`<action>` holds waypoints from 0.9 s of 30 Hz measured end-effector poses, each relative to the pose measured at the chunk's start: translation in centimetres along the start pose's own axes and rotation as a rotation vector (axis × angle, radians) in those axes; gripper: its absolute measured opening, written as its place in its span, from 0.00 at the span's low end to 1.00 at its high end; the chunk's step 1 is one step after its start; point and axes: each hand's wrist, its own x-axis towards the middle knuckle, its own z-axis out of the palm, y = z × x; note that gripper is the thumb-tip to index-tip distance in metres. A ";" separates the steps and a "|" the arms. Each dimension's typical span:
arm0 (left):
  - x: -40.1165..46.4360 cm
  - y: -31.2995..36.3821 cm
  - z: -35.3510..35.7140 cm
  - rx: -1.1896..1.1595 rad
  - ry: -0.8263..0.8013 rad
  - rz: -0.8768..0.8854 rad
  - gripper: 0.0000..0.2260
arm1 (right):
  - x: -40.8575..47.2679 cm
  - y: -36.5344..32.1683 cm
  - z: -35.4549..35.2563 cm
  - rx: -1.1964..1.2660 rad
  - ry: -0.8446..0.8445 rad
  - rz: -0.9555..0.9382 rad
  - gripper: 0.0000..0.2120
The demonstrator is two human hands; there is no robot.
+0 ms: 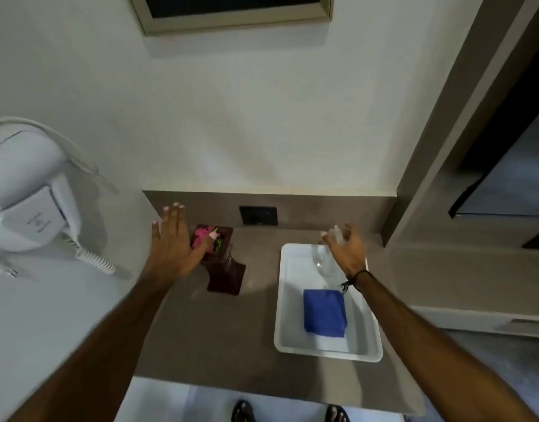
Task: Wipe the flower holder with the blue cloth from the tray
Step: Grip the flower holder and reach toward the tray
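Head: flower holder [224, 271] upright, vertical.

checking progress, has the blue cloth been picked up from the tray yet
No, the blue cloth lies folded in the white tray, with neither hand touching it.

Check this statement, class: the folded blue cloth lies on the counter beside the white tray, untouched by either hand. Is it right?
Not quite. The head view shows the blue cloth lying inside the white tray, not beside it. The rest holds: neither the left hand nor the right hand touches it.
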 end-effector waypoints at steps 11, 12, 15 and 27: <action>-4.3 2.7 4.5 -0.289 -0.073 -0.364 0.52 | 1.9 0.5 2.9 0.320 0.020 0.105 0.13; -4.2 2.8 4.5 -0.331 -0.067 -0.385 0.51 | 2.1 0.4 2.9 0.315 0.015 0.125 0.15; -3.7 2.8 4.4 -0.432 -0.045 -0.433 0.48 | 1.9 -0.1 3.4 0.261 -0.046 0.119 0.21; -3.4 2.8 4.6 -0.541 0.005 -0.421 0.33 | -4.5 -3.1 12.6 -0.327 -0.398 -0.164 0.23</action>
